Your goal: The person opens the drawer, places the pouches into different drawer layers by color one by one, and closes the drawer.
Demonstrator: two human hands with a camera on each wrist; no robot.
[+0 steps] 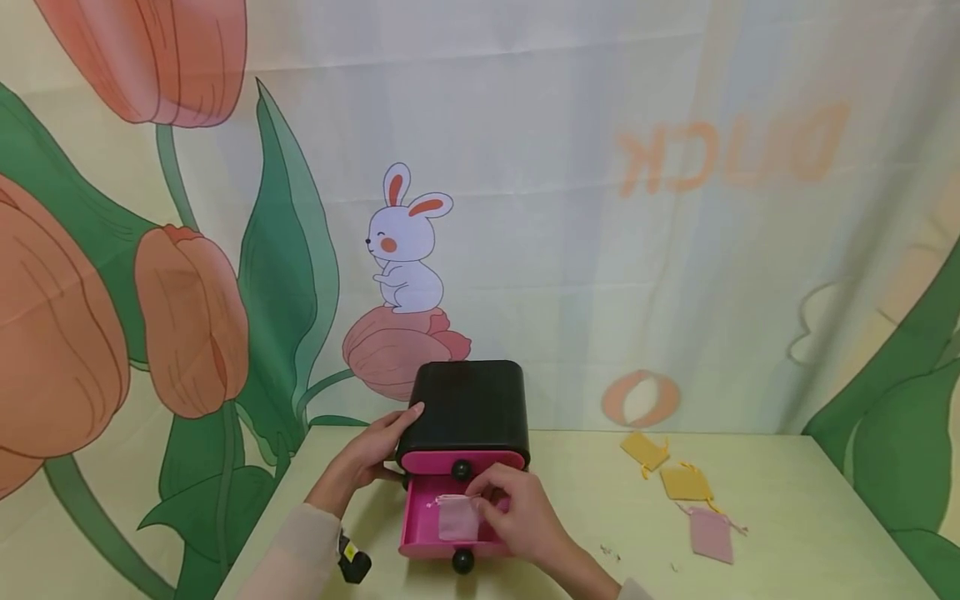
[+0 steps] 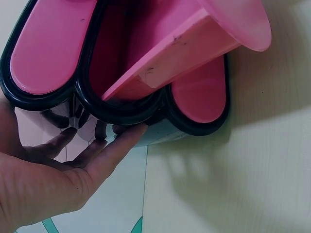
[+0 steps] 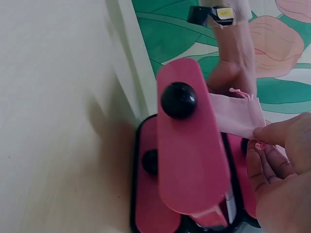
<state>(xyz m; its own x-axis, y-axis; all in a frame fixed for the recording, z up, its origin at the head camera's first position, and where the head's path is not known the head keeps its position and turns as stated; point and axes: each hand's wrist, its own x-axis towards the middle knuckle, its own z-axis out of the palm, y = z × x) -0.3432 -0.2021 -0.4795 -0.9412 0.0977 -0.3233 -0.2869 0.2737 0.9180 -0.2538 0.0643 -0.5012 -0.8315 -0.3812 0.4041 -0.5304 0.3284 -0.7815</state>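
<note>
A small black cabinet [image 1: 471,404] with pink drawers and round black knobs stands on the table. Its middle drawer [image 1: 420,521] is pulled out, between two closed ones. My left hand [image 2: 53,179] holds the cabinet by its left side, fingers spread against the black shell. Over the pulled-out drawer, my right hand [image 1: 521,512] pinches a pale pink drawstring pouch [image 1: 458,518] at its upper corner, between thumb and fingertips. In the right wrist view the pouch [image 3: 233,114] hangs behind the drawer's front, its cord showing along the gathered edge.
To the right on the table [image 1: 585,492] lie two yellow pouches [image 1: 686,482] and a mauve pouch [image 1: 711,533]. Tiny bits [image 1: 611,552] are scattered near my right forearm. A printed curtain [image 1: 540,250] hangs behind. A black device [image 1: 352,560] is at my left wrist.
</note>
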